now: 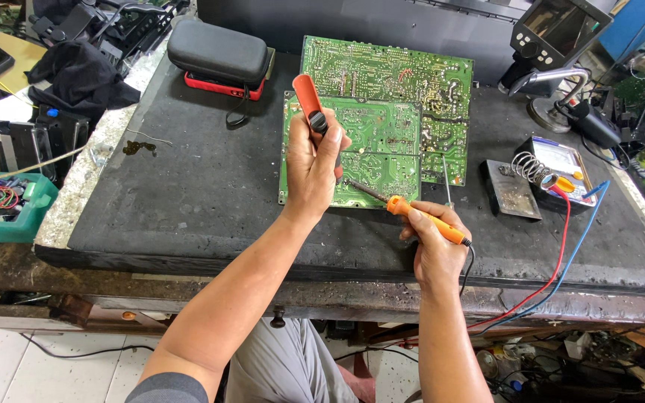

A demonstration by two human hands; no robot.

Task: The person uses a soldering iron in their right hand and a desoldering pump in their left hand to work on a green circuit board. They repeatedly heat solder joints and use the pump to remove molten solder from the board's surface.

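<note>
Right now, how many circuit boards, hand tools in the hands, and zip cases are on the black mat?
Green circuit boards: 2, the front board and the back board.
Held tools: 2, the desoldering pump in the left hand and the soldering iron in the right hand.
Zip cases: 1, the dark case.
Total: 5

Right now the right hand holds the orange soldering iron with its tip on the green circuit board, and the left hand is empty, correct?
Not quite. In the head view the left hand is not empty: it grips an orange and black desoldering pump upright over the green circuit board. The right hand does hold the orange soldering iron, tip on the board.
</note>
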